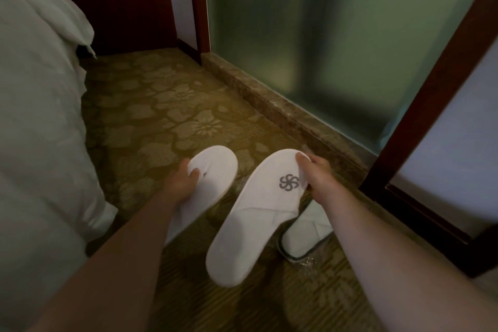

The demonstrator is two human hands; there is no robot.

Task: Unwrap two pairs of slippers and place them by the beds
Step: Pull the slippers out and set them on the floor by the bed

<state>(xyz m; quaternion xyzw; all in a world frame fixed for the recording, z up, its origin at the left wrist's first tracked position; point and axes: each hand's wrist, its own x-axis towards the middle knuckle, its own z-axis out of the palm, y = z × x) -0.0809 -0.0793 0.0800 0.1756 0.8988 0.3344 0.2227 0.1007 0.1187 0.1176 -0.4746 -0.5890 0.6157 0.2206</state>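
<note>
Your left hand (186, 180) grips 1 white slipper (213, 170) by its upper, fingers tucked into the opening, toe pointing away from you. Your right hand (314, 172) pinches the toe edge of the logo slipper (256, 218), so its heel hangs toward you. Both are held above the patterned carpet (167, 105), apart from each other, just beside the bed's (35, 116) edge; judged a ready position for setting the pair down side by side. Under your right wrist, a second pair (307, 234) lies on the carpet near the stone sill (275, 108), apparently in clear wrapping (310, 264); whether sealed cannot be told
</note>
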